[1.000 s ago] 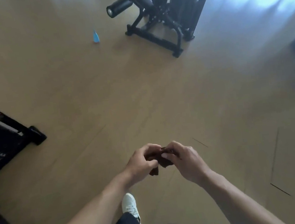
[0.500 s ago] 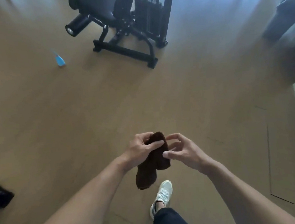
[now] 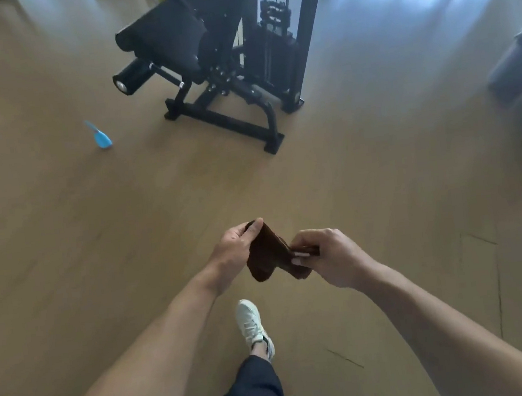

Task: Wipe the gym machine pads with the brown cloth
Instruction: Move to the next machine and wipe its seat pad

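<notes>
A brown cloth (image 3: 268,255) is stretched between both hands in front of me, above the wooden floor. My left hand (image 3: 234,249) pinches its upper left corner. My right hand (image 3: 328,255) grips its right edge, and the cloth's lower part droops between them. Ahead stands a black gym machine (image 3: 222,72) with a flat black seat pad (image 3: 163,36) and a black roller pad (image 3: 130,77) sticking out at its left. The machine is well beyond the hands.
A blue spray bottle (image 3: 101,138) lies on the floor left of the machine. A dark blurred object (image 3: 521,64) sits at the right edge. My white shoe (image 3: 253,325) and dark trouser leg (image 3: 252,394) show below the hands. Bare wooden floor (image 3: 62,236) lies between me and the machine.
The machine has come closer and shifted toward the middle of the view. My right hand, open beside the cloth half a second ago, now grips it, and the cloth is pulled wider.
</notes>
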Available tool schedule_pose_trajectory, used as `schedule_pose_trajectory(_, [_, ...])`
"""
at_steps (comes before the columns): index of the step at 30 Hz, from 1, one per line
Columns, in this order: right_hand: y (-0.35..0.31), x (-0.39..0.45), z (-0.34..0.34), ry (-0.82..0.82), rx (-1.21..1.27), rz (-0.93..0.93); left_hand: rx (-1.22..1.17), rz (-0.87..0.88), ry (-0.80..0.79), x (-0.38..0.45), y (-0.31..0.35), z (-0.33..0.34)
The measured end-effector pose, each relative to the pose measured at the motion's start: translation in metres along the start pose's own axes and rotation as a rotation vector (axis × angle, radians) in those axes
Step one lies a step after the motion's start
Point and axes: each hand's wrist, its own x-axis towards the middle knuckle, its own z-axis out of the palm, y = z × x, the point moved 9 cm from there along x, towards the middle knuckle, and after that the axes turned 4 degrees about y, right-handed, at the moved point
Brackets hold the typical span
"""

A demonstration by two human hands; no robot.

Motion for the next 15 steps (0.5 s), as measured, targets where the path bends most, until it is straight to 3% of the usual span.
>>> schedule_pose_trajectory(5, [-0.032, 0.099, -0.054, 0.056, -0.192, -0.363, -0.159, -0.066, -0.165, 0.098, 0.043, 0.035])
schedule_pose_trajectory(9, [-0.041, 0.175, -0.103, 0.108, -0.124, -0.383, -0.546, -0.281, -0.395, 0.164, 0.086, 0.075])
schedule_pose_trajectory(15, [-0.023, 0.282, -0.17, 0.056, -0.048, -0.272, -0.554, -0.388, -0.564, 0.264, 0.138, 0.101])
